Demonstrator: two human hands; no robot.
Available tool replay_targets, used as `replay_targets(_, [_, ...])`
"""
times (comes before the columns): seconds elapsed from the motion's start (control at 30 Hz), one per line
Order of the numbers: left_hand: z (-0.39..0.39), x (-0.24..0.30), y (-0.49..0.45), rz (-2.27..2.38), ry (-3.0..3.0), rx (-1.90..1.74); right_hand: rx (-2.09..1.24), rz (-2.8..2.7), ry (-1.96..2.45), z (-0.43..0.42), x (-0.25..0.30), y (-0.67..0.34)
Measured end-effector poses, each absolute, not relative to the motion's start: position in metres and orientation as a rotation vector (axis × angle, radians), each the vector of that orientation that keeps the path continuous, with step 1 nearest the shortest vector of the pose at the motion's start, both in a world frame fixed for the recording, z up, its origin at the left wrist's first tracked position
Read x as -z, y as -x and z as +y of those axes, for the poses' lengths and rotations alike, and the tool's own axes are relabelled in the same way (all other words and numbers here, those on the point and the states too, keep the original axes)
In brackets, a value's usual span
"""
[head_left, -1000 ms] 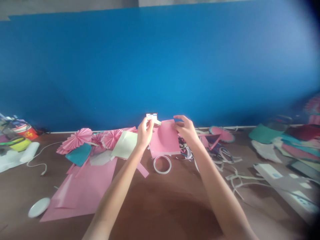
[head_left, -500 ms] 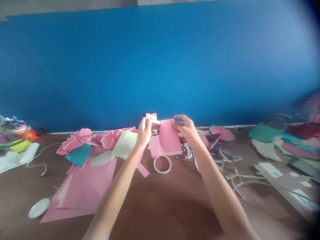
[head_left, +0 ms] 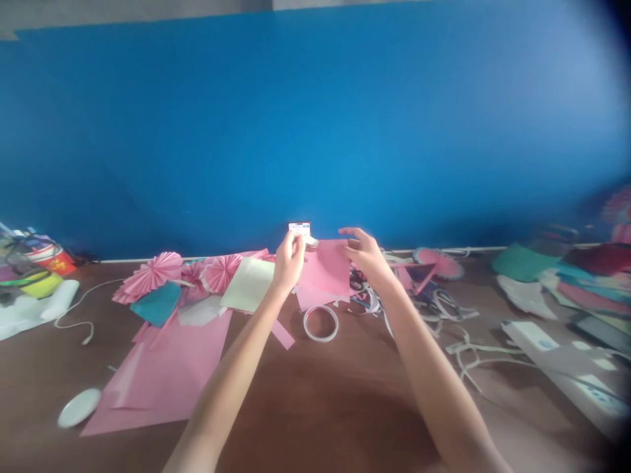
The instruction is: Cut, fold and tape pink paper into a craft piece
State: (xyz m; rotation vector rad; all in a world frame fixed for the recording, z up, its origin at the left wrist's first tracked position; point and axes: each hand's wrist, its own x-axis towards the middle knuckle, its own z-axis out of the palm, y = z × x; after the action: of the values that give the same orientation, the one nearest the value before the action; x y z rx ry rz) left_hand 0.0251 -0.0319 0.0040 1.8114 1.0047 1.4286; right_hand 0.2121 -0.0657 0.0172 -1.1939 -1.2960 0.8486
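Observation:
Above the back of the table, a small pink paper sheet is held up by its right side in my right hand. The thumb lies at the paper's edge; the index finger sticks out above it. My left hand is closed in a pinch, and a narrow whitish strip curls out from its fingertips toward the paper's upper left corner. Just below the sheet, a roll of tape lies flat. Behind my left hand stands a phone with a lit screen.
Pink pleated paper fans, a pale green sheet and a large pink sheet lie left. A white round object sits at front left. Paper scraps and a power strip lie right, before a blue wall.
The pink sheet has turned and shifted left toward my left hand. The whitish strip, straighter before, now curls. My left hand has moved slightly right.

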Motion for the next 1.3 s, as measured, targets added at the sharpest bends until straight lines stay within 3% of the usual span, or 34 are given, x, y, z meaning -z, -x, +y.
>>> replay_targets(0.43, [-0.044, 0.003, -0.041, 1.015, -2.253, -1.249, -0.848, -1.287, 1.086, -0.062, -0.011, -0.197])
replay_targets(1.3, [-0.03, -0.004, -0.025, 0.803, -2.203, -1.088, -0.715, -1.608, 1.129, -0.068, -0.018, -0.206])
